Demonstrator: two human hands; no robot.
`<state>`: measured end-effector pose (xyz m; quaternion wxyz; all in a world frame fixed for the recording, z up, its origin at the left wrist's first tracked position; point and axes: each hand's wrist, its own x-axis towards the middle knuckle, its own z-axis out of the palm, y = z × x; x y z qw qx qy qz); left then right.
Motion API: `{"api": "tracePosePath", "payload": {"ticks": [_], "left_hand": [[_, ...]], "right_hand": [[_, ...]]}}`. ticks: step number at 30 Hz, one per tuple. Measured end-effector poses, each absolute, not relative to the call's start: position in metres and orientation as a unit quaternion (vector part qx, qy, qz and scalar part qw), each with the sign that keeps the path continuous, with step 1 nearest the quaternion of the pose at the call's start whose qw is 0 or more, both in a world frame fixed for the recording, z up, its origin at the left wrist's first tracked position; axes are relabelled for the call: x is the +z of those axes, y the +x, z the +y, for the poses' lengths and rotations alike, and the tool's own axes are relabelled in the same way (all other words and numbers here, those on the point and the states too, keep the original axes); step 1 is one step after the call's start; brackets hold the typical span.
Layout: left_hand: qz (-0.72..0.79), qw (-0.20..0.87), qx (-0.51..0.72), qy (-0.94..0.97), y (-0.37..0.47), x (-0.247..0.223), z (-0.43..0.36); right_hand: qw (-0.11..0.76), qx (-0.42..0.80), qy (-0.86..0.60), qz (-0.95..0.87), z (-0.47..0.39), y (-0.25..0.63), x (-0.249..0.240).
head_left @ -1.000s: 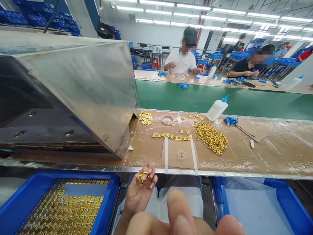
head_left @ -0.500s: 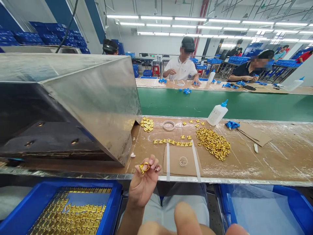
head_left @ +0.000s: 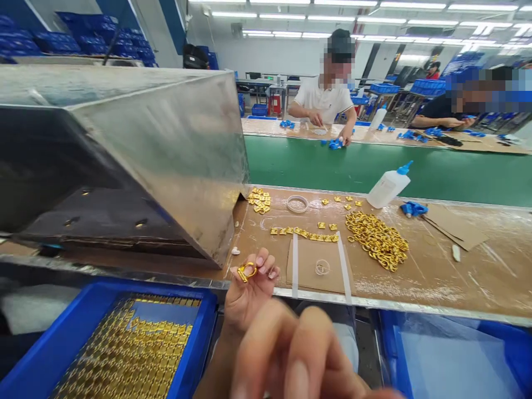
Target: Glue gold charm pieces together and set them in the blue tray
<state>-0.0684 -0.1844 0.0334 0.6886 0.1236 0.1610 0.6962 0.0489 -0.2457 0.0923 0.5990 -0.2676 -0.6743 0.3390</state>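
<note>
Out over the table's front edge, my left hand (head_left: 251,291) pinches a gold-coloured ring (head_left: 246,271) with a flat plate on one side. My right hand (head_left: 295,354) looms large and blurred close to the camera, in front of my left forearm. Its fingers are bent and apart, and I see nothing in them; part of it falls below the picture. Beyond the hands, a row of gold pieces (head_left: 305,234) lies at the back of a cardboard pad (head_left: 310,260) taped down with white strips. A small clear ring-shaped item (head_left: 322,267) rests on the pad.
A large metal hood (head_left: 199,166) stands at left. Right of the pad are a heap of gold rings (head_left: 376,241), a tilted white bottle (head_left: 388,188) and cardboard sheets (head_left: 457,224). A blue tray (head_left: 205,327) of gold pieces sits low left. People work across the green belt (head_left: 324,166).
My view has shifted, so the table appears further right and higher. My right hand has risen into view with its fingers bent. The left hand keeps the gold ring.
</note>
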Motion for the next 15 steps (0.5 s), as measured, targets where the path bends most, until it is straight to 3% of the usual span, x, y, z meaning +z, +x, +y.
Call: {"api": "tracePosePath", "payload": {"ticks": [4, 9, 15], "left_hand": [[0.162, 0.705, 0.682, 0.111, -0.072, 0.029, -0.190], [0.147, 0.714, 0.676, 0.108, -0.076, 0.024, -0.194], [0.117, 0.733, 0.668, 0.056, -0.078, 0.020, -0.198]], "right_hand": [[0.615, 0.292, -0.282, -0.676, -0.220, 0.045, 0.083], [0.548, 0.267, -0.319, -0.726, -0.195, 0.030, 0.066], [0.553, 0.272, -0.315, -0.722, -0.193, 0.022, 0.054]]}}
